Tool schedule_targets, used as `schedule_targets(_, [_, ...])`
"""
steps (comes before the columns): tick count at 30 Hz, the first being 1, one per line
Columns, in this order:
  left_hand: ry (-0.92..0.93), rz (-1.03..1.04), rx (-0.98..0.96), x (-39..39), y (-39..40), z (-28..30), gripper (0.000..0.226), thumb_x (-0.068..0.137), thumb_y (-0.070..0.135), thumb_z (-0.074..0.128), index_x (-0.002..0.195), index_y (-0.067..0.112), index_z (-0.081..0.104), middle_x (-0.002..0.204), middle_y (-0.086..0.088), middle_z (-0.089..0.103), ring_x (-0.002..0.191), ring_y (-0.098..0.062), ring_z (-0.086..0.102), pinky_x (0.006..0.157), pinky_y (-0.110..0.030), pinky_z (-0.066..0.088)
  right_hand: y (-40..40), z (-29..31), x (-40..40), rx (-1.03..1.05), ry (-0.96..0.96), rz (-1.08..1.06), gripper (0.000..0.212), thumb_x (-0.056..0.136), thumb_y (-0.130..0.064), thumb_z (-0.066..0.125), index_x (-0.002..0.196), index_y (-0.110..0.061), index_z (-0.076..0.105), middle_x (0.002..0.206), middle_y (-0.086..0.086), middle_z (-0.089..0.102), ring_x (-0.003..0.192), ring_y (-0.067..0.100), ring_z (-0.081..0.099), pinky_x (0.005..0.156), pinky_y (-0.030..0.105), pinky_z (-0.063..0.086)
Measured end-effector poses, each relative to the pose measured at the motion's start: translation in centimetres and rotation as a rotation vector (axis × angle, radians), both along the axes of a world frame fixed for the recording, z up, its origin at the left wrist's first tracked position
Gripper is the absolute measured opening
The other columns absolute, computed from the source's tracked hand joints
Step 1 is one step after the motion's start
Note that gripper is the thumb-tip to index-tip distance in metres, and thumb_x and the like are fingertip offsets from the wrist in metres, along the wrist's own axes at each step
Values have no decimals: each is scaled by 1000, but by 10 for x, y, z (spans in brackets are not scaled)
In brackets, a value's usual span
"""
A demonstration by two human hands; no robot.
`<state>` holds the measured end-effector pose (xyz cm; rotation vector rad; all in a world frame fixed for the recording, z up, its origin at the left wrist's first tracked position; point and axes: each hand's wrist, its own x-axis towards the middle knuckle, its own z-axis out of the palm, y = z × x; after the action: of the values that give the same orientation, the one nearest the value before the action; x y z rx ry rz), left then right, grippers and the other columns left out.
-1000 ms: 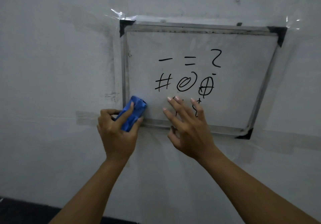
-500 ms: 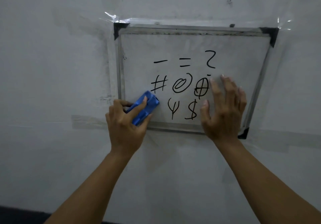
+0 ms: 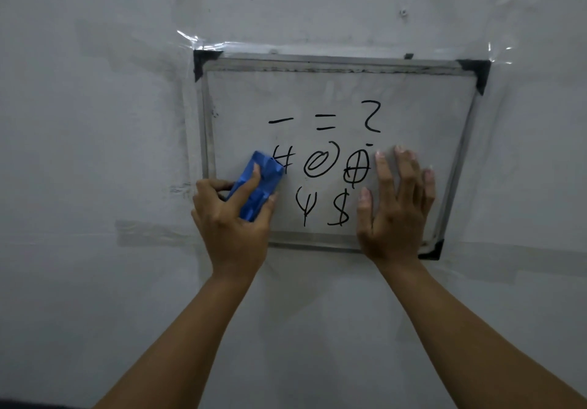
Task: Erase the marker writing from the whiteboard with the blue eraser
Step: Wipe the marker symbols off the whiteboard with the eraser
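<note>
Barely started: blue eraser (image 3: 259,186) gripped in left hand (image 3: 232,218) covering whiteboard (image 3: 413,116) hash mark (image 3: 287,162); right hand (image 3: 395,208) open, flat; other symbols remaining.

I counted one whiteboard (image 3: 413,116) taped to the wall, with four black corner caps. One blue eraser (image 3: 259,183) sat near its left edge. Two hands showed: left hand (image 3: 233,218), right hand (image 3: 395,205). Eight marker symbols (image 3: 320,164) in three rows: three, three, two.
</note>
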<state>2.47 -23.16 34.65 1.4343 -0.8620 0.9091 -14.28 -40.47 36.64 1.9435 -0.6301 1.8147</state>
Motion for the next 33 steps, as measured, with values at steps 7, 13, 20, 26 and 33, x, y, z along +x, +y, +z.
schedule_targets(7, [-33,27,0,1,-6,21,51,80,31,88,129,27,75,111,-12,53,96,-22,48,89,-31,33,-9,-1,-5,-64,23,-32,54,104,-33,42,153,-11,48,160,16,41,153,33,32,122,60,25])
schedule_targets(13, [-185,34,94,2,-3,5,54,82,31,81,135,25,71,111,-13,51,94,-26,50,79,-45,46,-20,-2,-10,-116,45,-51,51,103,-27,44,153,-13,49,160,14,42,151,32,36,122,57,28])
schedule_targets(20, [-130,61,33,2,-8,21,53,82,28,84,133,23,72,109,-16,54,96,-27,50,84,-37,39,-30,-2,-9,-155,51,-87,51,104,-25,41,153,-15,49,160,14,42,151,30,35,121,54,28])
schedule_targets(26, [-236,96,58,19,0,36,55,81,33,86,134,28,70,112,-15,54,96,-22,47,83,-40,41,-36,-4,-9,-179,58,-89,52,105,-27,36,152,-14,49,160,13,40,151,30,33,120,54,28])
schedule_targets(33, [-337,80,104,13,-4,39,55,83,33,83,136,27,69,111,-17,55,93,-27,49,79,-44,46,-35,-3,-9,-191,57,-101,54,100,-25,42,152,-13,50,160,13,39,151,30,33,121,52,26])
